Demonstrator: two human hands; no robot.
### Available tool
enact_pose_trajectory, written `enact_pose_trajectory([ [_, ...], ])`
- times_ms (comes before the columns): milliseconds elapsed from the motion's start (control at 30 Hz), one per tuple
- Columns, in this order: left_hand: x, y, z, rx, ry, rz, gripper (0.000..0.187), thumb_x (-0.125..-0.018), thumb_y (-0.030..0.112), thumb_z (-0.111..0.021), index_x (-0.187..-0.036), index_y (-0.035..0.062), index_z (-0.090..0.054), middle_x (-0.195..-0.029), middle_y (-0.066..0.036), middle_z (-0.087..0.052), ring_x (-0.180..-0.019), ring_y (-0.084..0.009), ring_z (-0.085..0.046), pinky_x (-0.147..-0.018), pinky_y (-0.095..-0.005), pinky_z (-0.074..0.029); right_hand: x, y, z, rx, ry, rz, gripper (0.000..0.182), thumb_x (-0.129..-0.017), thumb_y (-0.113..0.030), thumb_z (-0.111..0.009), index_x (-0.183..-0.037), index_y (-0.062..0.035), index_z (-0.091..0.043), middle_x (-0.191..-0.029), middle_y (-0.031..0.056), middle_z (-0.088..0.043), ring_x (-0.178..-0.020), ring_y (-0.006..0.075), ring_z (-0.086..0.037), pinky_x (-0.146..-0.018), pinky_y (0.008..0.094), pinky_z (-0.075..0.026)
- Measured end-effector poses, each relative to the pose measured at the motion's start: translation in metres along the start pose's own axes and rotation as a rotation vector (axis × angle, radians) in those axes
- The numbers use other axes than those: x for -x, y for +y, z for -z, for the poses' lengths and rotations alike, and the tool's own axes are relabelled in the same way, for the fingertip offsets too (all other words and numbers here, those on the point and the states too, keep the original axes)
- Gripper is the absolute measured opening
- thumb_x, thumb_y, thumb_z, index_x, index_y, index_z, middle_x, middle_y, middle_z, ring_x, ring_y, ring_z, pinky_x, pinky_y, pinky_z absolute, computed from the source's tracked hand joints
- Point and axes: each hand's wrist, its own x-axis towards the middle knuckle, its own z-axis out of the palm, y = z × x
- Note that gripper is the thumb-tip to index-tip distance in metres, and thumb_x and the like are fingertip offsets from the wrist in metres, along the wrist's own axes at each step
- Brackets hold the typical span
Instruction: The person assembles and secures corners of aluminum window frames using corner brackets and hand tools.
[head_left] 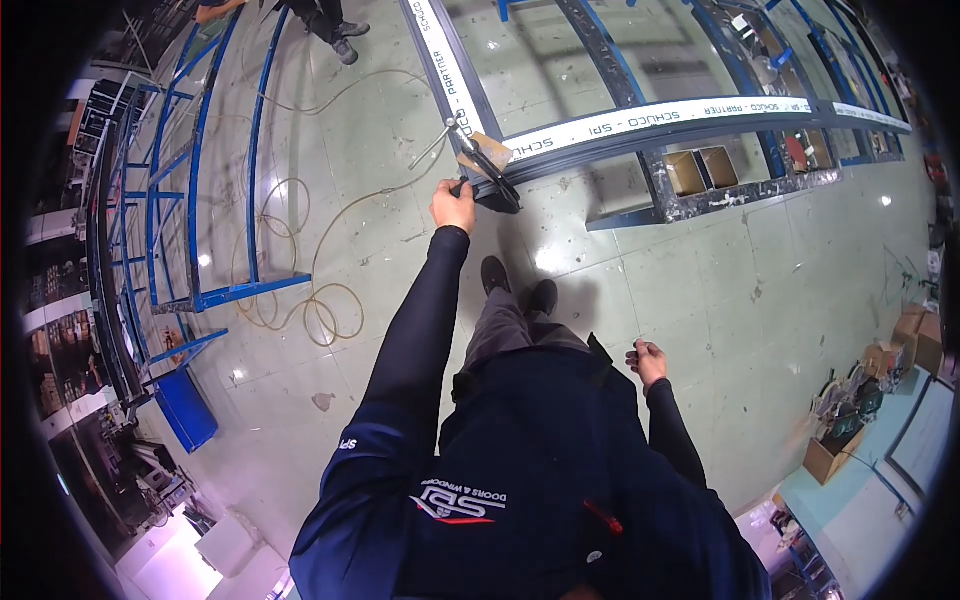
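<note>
My left hand [453,206] reaches to the near corner of a dark window frame [570,160] that carries white lettered tape. Its fingers are closed around a small black handle-like part [462,189] at the corner. Just beside it a clamp [485,160] with a metal bar sits on the corner, over a piece of tan board [490,150]. My right hand [648,362] hangs low at my right side, away from the frame. Its fingers are curled together, and whatever they may hold is too small to make out.
Blue metal racks [200,200] stand at the left, with a thin hose [320,300] looped on the floor. Another person's legs [335,30] are at the top. Open boxes [700,170] sit on a blue stand beneath the frame. A bench [860,500] is at the lower right.
</note>
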Motion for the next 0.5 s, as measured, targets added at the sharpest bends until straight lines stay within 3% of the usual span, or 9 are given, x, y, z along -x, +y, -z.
enact_pose_trajectory([
  [133,0.009,0.009,-0.002,-0.045,0.056,-0.086,0.023,-0.085,0.02,-0.069,-0.09,-0.0002,-0.06,-0.091,-0.023,-0.07,-0.091,-0.0415,-0.067,-0.084,-0.0447,-0.051,-0.002,0.023,0.005,0.033,0.011,-0.051,0.031,-0.1,-0.034,-0.057,-0.103,-0.0036,-0.062,-0.084,0.0076,-0.07,-0.067,0.0143,-0.065,-0.058,0.0285,-0.047],
  [300,0.021,0.01,-0.001,-0.057,0.062,-0.012,0.023,-0.083,0.023,-0.069,-0.086,0.0022,-0.059,-0.085,-0.021,-0.069,-0.087,-0.0411,-0.067,-0.081,-0.0455,-0.05,-0.007,0.04,0.012,0.07,0.031,-0.104,0.035,-0.098,-0.033,-0.058,-0.109,0.001,-0.061,-0.084,0.0113,-0.07,-0.065,0.0161,-0.065,-0.054,0.029,-0.048],
  [400,0.013,0.012,0.006,-0.081,-0.038,0.001,0.024,-0.083,0.02,-0.07,-0.091,-0.0008,-0.06,-0.089,-0.025,-0.068,-0.092,-0.043,-0.066,-0.083,-0.0458,-0.051,-0.011,0.038,0.012,0.091,0.044,-0.103,0.037,-0.098,-0.032,-0.058,-0.111,0.0026,-0.061,-0.085,0.0132,-0.07,-0.063,0.0165,-0.064,-0.052,0.0288,-0.048],
  [500,-0.001,0.011,-0.003,-0.067,0.052,-0.045,0.025,-0.083,0.02,-0.07,-0.092,-0.0012,-0.06,-0.088,-0.025,-0.068,-0.091,-0.0431,-0.066,-0.082,-0.046,-0.05,-0.012,0.033,0.012,0.083,0.033,-0.072,0.035,-0.098,-0.032,-0.058,-0.109,0.0012,-0.061,-0.085,0.0114,-0.07,-0.064,0.0159,-0.064,-0.054,0.0285,-0.048],
])
